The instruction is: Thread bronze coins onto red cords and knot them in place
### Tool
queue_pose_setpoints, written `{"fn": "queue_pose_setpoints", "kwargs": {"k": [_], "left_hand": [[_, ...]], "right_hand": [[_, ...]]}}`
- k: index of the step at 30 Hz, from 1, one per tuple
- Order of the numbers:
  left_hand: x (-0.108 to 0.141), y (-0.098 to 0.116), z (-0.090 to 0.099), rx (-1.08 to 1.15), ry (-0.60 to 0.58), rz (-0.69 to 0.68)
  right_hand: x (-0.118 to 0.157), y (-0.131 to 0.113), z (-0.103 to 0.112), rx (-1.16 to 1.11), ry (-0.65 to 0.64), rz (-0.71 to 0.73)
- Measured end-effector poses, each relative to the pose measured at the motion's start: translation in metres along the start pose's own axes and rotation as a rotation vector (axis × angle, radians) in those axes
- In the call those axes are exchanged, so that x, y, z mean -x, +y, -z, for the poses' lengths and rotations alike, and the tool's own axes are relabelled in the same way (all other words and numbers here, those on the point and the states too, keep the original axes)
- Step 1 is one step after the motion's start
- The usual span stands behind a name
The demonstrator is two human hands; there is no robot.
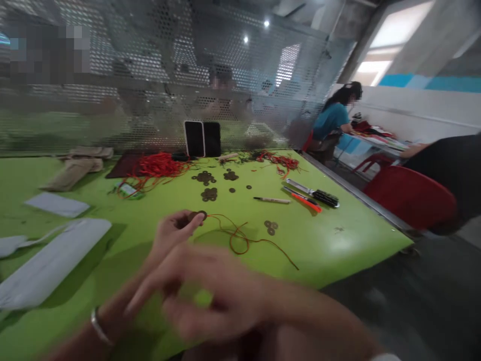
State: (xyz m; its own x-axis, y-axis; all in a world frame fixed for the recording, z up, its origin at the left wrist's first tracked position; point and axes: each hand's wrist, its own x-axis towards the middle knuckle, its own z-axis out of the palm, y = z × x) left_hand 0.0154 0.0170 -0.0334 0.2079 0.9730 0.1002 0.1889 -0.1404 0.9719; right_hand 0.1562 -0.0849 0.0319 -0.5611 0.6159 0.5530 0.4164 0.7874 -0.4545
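Note:
My left hand (176, 230), with a silver bracelet on its wrist, pinches a dark round coin (202, 215) between thumb and fingers. From the coin a thin red cord (237, 240) trails in loops over the green table (308, 245). My right hand (218, 286) crosses in front of the left forearm, blurred; its fingers are bent and spread, with no object visible between them. Beyond the hands lie piles of dark coins (209, 194), and a small group of coins (271, 228) rests right of the cord.
Red strings (161, 165), two phones (203, 139), a pen (271, 200) and cutters (311, 193) lie farther back. White paper (56, 260) is at left. A perforated screen (150, 100) stands behind. Two people sit at right, near a red chair (409, 195).

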Motion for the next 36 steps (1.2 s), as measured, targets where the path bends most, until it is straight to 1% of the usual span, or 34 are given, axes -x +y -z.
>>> {"fn": "queue_pose_setpoints", "kwargs": {"k": [1,3,4,6,8,10,12,14,19,23,26,32,34,36], "left_hand": [[0.001,0.0,-0.001,0.024,-0.021,-0.016],[0.003,-0.001,-0.001,0.041,-0.04,-0.027],[0.004,-0.002,-0.002,0.035,-0.04,-0.023],[0.007,-0.003,-0.003,0.011,-0.047,-0.001],[0.008,-0.003,-0.006,0.003,-0.055,0.009],[0.01,-0.002,-0.008,0.008,-0.055,0.007],[0.011,0.0,-0.01,0.021,-0.056,0.013],[0.013,0.003,-0.012,0.027,-0.068,0.034],[0.015,0.006,-0.016,0.026,-0.104,0.073],[0.015,0.006,-0.017,0.059,-0.1,0.078],[0.017,0.007,-0.018,0.064,-0.093,0.076],[0.018,0.004,-0.016,-0.004,-0.122,0.028],[0.018,0.004,-0.014,-0.075,-0.101,-0.019],[0.019,0.007,-0.012,-0.158,-0.064,-0.094]], "right_hand": [[-0.001,0.012,-0.001,0.001,0.059,-0.027],[-0.001,0.041,-0.002,0.043,0.202,-0.142],[0.0,0.056,-0.002,0.061,0.239,-0.188],[0.003,0.08,-0.004,-0.003,0.239,-0.288],[0.006,0.094,-0.006,-0.19,0.156,-0.402],[0.009,0.097,-0.008,-0.363,0.044,-0.501],[0.011,0.094,-0.007,-0.403,-0.027,-0.541],[0.014,0.092,-0.004,-0.339,-0.047,-0.527],[0.021,0.098,0.001,-0.168,-0.058,-0.416],[0.024,0.102,0.001,-0.028,-0.042,-0.334],[0.026,0.103,0.0,0.007,-0.013,-0.323],[0.027,0.103,-0.002,-0.083,0.044,-0.354],[0.027,0.103,-0.001,-0.135,0.079,-0.365],[0.028,0.103,0.0,-0.186,0.112,-0.384]]}}
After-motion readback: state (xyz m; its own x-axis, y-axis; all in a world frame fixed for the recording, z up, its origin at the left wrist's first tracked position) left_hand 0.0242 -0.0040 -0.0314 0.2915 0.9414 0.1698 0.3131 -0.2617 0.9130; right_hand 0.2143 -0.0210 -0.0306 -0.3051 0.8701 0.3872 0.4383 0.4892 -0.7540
